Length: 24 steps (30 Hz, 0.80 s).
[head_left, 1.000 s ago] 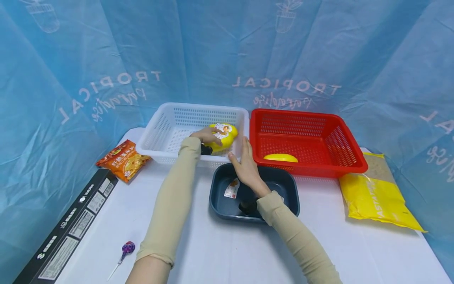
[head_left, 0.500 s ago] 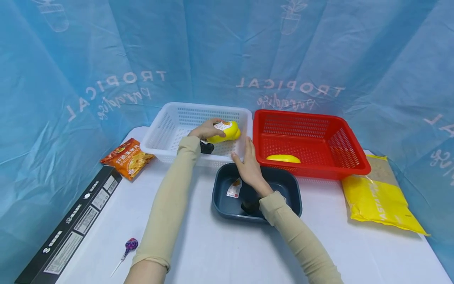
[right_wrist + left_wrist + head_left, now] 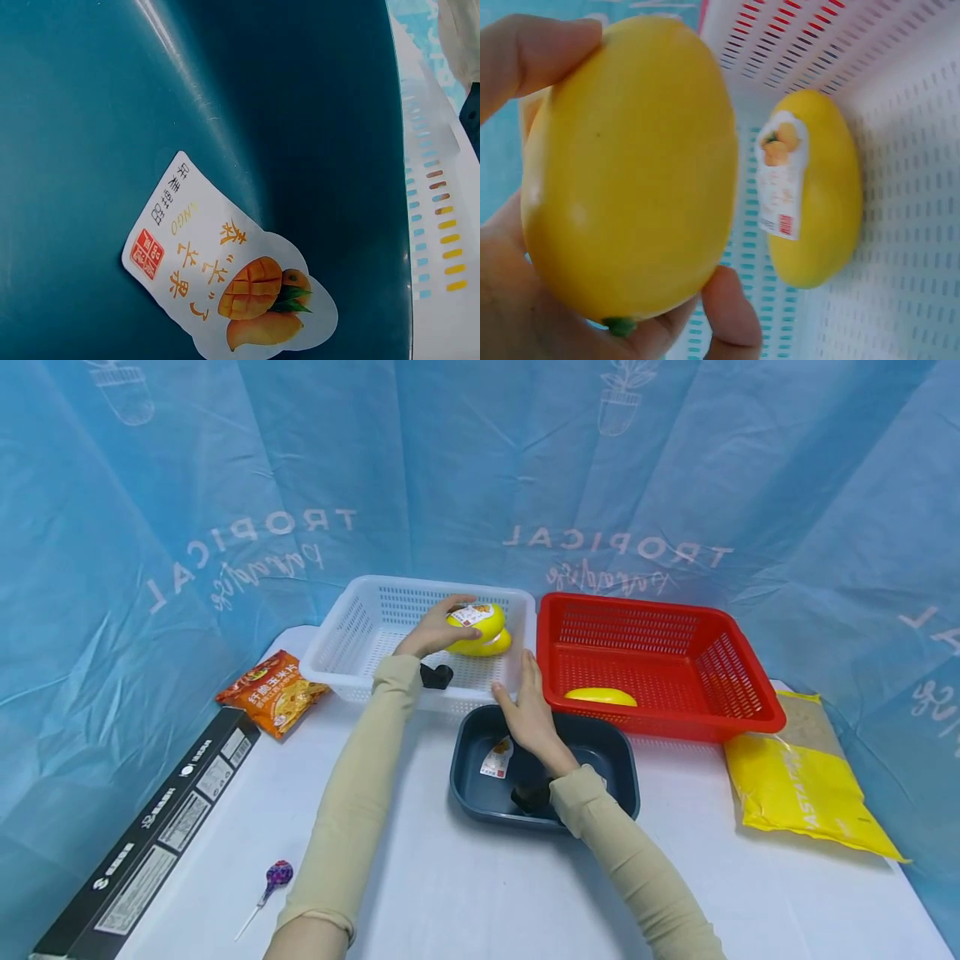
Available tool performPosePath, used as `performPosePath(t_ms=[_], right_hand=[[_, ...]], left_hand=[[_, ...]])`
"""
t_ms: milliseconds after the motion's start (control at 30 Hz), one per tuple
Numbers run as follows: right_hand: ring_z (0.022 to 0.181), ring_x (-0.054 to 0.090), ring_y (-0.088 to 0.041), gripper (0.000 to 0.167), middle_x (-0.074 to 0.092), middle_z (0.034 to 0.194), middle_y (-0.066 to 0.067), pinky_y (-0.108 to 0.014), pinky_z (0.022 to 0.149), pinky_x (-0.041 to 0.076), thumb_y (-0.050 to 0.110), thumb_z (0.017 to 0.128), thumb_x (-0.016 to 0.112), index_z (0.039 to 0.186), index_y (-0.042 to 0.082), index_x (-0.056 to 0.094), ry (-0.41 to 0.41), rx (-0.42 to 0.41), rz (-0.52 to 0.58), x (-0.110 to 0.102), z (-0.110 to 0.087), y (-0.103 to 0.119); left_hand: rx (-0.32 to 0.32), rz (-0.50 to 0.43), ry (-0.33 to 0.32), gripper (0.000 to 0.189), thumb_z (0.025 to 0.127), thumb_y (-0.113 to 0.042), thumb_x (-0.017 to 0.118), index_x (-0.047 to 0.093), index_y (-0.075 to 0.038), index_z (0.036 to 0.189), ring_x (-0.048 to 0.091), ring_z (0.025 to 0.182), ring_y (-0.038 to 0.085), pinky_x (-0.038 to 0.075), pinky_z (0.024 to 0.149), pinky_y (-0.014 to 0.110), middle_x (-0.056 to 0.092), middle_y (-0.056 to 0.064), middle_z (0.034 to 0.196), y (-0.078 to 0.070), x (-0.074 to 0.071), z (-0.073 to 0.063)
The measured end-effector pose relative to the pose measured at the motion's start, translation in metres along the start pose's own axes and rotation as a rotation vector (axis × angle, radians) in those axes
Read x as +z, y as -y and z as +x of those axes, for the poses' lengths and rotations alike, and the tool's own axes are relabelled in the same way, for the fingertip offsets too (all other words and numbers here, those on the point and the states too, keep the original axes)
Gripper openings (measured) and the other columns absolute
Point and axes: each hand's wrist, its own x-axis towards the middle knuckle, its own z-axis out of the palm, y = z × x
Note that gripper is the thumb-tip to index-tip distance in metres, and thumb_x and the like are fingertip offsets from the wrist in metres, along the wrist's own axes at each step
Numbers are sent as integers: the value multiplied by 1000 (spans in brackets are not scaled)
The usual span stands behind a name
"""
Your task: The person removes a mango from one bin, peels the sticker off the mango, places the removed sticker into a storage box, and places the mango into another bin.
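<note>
My left hand (image 3: 437, 628) grips a yellow mango (image 3: 630, 165) over the white basket (image 3: 337, 678), fingers and thumb around its sides. Its green stem tip shows in the left wrist view. A second yellow mango (image 3: 825, 187), with a printed label on it, lies in that basket just below the held one. My right hand (image 3: 527, 718) has its fingers straight and lies against the white basket's near right corner, above the dark blue basin (image 3: 467, 797). A loose mango-printed label (image 3: 225, 270) lies inside the basin. In the right wrist view, the right hand's fingers are not visible.
A red basket (image 3: 697, 725) with another yellow mango (image 3: 602, 696) stands right of the white one. An orange snack bag (image 3: 273, 693) and a long black box (image 3: 161, 822) lie at left. A lollipop (image 3: 277, 874) lies in front; a yellow bag (image 3: 810, 785) is at right.
My left hand has lifted the mango up off the other one, which now shows beneath it. The right hand stays at the basket corner. The whole view has shifted slightly.
</note>
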Motion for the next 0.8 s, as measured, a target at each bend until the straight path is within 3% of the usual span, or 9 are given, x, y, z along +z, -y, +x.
performPosePath(t_ms=[433, 800], right_hand=[[149, 14, -30, 80, 0, 165, -3, -57, 117, 23, 42, 99, 48, 157, 16, 1, 10, 6, 23, 0, -1, 1], [149, 12, -29, 80, 0, 165, -2, -56, 117, 23, 44, 98, 48, 157, 15, 1, 9, 4, 26, -1, -1, 1]], left_hand=[[88, -25, 11, 60, 88, -26, 69, 46, -19, 144, 48, 121, 30, 42, 102, 46, 43, 9, 149, -9, -2, -20], [142, -39, -4, 62, 89, -27, 70, 45, -20, 145, 48, 121, 31, 44, 99, 45, 42, 8, 151, -9, -1, -46]])
